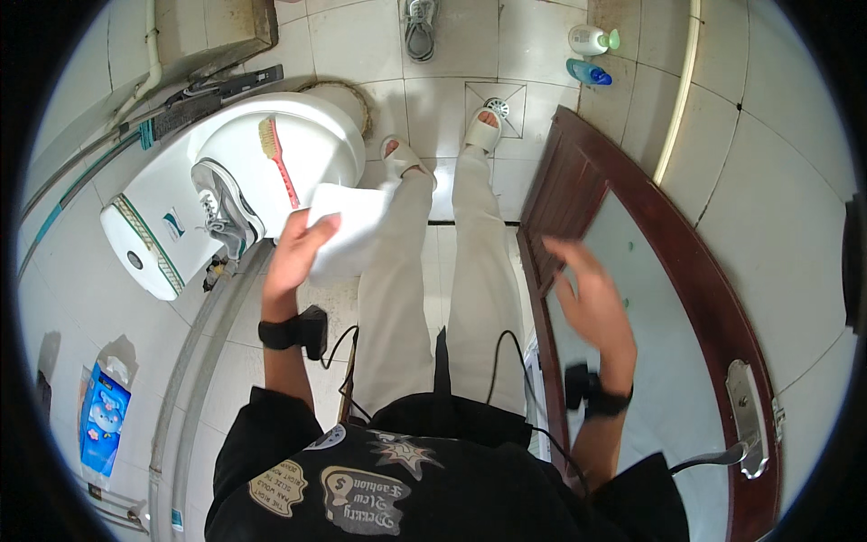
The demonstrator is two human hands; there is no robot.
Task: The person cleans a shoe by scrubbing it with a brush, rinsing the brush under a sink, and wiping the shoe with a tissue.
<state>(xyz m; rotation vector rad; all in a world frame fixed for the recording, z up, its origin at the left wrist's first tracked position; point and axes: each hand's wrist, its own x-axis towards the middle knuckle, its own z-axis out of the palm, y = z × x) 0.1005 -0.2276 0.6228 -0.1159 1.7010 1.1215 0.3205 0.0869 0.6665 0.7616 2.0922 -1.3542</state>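
Note:
My left hand grips the edge of a white sheet, probably paper tissue, with the thumb on top. The sheet hangs beside my left leg, near the closed toilet lid. On that lid rests a scrub brush with a red handle and pale bristles. A grey sneaker with pale laces lies there too, close to the cistern. My right hand is empty, its fingers apart and slightly blurred, above the glass panel of the door.
A brown-framed door with a metal handle stands at right. Another grey sneaker is on the tiled floor, and a floor drain lies by my foot. Two bottles, white and blue, stand beyond. A blue tissue pack hangs at left.

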